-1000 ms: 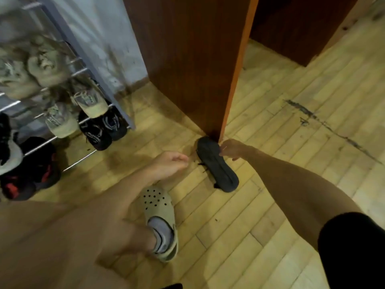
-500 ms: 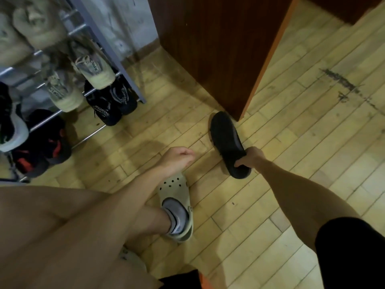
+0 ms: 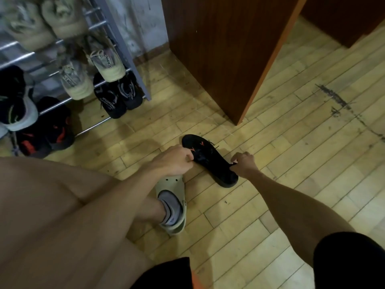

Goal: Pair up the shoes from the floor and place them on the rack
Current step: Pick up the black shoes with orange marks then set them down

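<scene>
On plank wooden floor (image 3: 270,184), I count one black orange-marked shoe (image 3: 210,163); left hand (image 3: 174,161), right hand (image 3: 244,163) both curled, pinching it.

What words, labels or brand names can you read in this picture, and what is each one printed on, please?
"...ORENE" (first letters unclear): white print on the black trainer.
Dark lettering on the side of the beige sneaker: too blurred to read.
Small mark on the grey sock: too small to read.
Black shoe: orange marks only, no words.
</scene>
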The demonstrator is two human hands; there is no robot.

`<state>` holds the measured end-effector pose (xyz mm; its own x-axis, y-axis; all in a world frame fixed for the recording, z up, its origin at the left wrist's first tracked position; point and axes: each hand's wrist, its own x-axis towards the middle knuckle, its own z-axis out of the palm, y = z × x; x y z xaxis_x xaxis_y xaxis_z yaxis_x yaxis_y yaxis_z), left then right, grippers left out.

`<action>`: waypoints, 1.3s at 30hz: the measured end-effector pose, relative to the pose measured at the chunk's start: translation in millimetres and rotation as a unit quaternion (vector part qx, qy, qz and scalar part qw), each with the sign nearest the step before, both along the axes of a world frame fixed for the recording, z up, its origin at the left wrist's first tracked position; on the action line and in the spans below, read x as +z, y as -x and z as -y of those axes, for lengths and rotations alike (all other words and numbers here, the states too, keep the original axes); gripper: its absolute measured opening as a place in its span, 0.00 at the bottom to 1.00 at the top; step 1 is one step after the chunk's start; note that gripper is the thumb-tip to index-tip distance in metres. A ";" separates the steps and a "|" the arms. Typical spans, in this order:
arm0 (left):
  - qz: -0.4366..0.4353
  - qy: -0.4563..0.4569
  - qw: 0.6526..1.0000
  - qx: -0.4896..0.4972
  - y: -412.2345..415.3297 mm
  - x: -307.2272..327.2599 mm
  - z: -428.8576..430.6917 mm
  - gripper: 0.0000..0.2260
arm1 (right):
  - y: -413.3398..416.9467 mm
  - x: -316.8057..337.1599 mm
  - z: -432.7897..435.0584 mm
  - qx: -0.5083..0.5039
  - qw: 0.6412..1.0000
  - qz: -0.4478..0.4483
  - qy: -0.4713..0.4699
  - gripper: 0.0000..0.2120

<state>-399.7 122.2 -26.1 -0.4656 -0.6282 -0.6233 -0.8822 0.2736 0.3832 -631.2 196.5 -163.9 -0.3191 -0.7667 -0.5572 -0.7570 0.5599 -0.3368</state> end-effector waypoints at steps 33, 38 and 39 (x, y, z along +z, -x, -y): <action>-0.004 -0.044 0.995 0.090 -32.2 65.5 17.3 0.12 | -60.2 146.2 77.4 -0.137 0.904 0.404 -0.012 0.20; -0.119 0.020 0.964 0.235 -98.8 154.2 39.4 0.22 | -121.9 250.6 110.1 -0.029 0.879 0.462 0.116 0.21; -0.143 0.045 0.957 0.248 -112.9 173.9 39.4 0.20 | -138.2 271.0 114.6 -0.005 0.875 0.462 0.141 0.21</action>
<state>-286.8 82.9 147.8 -0.2400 -0.8611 -0.4482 -0.7754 -0.1077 0.6222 -493.0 81.9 107.0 0.1607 -0.9151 -0.3697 -0.0830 0.3608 -0.9290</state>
